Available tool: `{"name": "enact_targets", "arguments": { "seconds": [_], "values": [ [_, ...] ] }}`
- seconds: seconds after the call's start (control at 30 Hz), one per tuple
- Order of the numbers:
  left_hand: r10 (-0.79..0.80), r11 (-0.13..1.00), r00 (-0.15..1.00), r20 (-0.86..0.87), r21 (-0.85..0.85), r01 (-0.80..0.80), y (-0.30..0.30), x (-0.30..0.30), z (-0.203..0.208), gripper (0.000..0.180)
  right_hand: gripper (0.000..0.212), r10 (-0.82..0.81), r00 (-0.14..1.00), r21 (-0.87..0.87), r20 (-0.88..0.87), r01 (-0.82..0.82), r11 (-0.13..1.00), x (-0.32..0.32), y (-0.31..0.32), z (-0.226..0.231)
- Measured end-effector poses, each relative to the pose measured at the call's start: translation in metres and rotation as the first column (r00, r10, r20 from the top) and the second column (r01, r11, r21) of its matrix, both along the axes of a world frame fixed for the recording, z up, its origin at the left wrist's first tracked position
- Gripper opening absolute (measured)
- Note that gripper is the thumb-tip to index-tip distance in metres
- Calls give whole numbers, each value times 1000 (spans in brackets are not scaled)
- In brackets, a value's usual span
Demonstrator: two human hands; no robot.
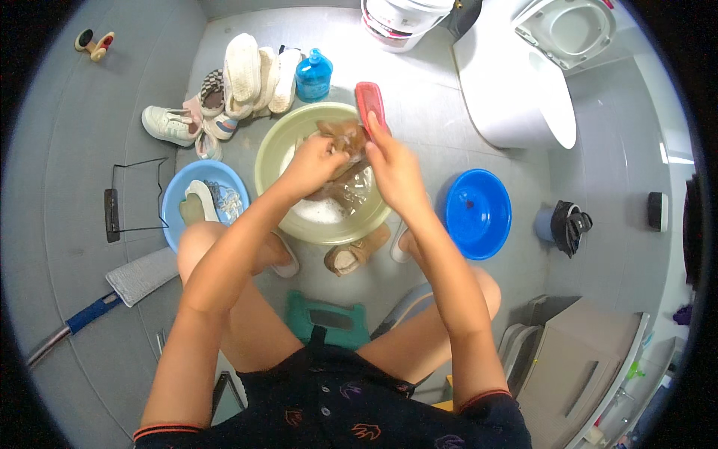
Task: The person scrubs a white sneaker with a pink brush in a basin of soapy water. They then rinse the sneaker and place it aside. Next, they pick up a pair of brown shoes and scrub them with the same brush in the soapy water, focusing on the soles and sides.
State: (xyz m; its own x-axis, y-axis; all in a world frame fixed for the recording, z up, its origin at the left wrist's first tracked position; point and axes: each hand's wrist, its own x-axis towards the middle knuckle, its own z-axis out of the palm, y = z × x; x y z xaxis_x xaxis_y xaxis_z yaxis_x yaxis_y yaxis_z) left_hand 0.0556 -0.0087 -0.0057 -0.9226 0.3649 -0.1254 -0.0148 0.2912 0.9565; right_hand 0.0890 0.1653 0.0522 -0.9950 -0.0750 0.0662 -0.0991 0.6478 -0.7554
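A wet brown shoe (342, 133), partly blurred and covered by my fingers, is held over the pale green basin (265, 161). My left hand (310, 163) is closed on it. At the basin's right side, my right hand (396, 170) grips a red scrubbing brush (369, 99), whose back faces up and whose bristles are hidden. Cloudy water and white suds (321, 212) fill the basin's bottom. A tan shoe (359, 252) with a pale opening lies on the floor against the basin's near side.
Several shoes (243, 71) and a blue bottle (313, 75) stand behind the basin. A light blue basin (170, 196) with a shoe and laces is left; a dark blue basin (479, 215) is right. A green stool (327, 318) is below me. Toilet (508, 90) and white bucket (400, 22) stand farther back.
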Motion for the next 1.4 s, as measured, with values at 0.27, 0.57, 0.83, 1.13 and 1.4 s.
{"name": "enact_targets", "arguments": {
  "seconds": [0.27, 0.57, 0.83, 1.13, 1.4],
  "values": [
    [-86, 617, 831, 550, 684, -389, -4, -11, 41, 34, 56, 18, 999, 20, -28, -18, 1000, 24, -10, -7],
    [-18, 616, 790, 613, 629, -474, -6, -6, 19, 33, 64, -60, 998, -69, -1, 59, 996, 25, -23, -8],
    [-20, 568, 788, 615, 656, -497, -13, -7, 14, 30, 59, -100, 995, -38, 8, 100, 994, 37, -29, -19],
    [20, 468, 739, 673, 647, -602, -2, -7, 23, 27, 66, -106, 994, -25, -1, 105, 994, 64, -41, -44],
    [-78, 386, 785, 615, 744, -545, -13, -11, 14, 28, 59, -61, 996, -58, 64, 65, 996, 78, -43, -32]
  ]
}}
